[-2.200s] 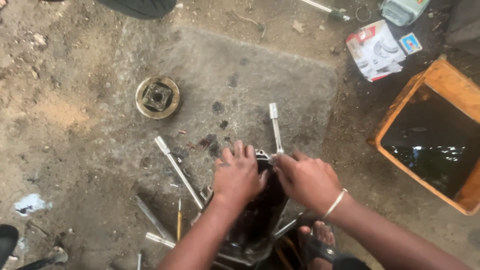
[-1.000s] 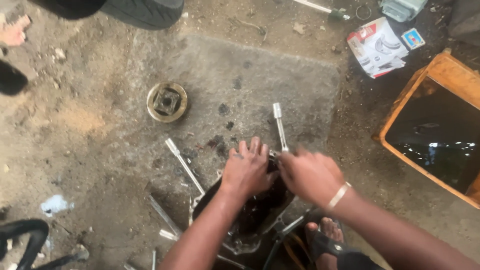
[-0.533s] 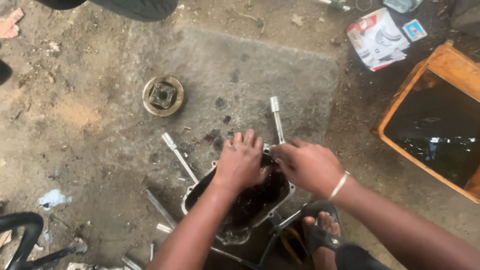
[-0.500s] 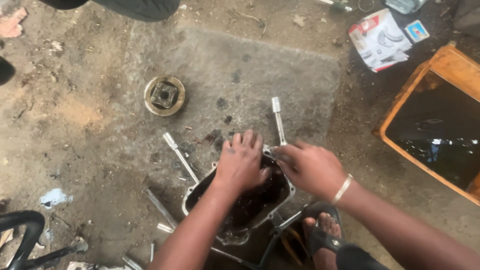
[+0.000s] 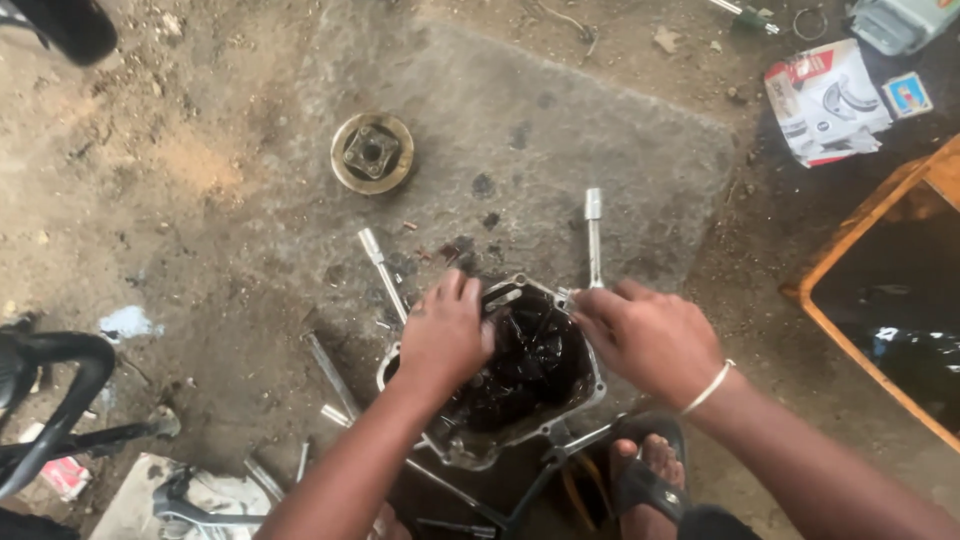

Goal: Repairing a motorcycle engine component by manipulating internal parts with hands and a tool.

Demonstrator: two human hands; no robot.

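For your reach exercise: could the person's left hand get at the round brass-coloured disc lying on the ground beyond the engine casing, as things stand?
Probably yes. The left hand rests on the engine casing, and the ground between it and the round disc holds only a thin metal rod.

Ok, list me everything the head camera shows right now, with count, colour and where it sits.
engine casing: one, grey metal with an oily black inside, on the ground under both hands
long socket wrenches: two, silver, on the concrete slab just above the casing
round metal disc: one, brassy with a dark centre, upper middle of the slab
printed carton: one, white and red, top right
tub of dark liquid: one, orange, right edge
sandal: one, black, on a foot at the bottom
left hand: on the casing's left rim
right hand: at the casing's upper right corner, pale bangle on the wrist
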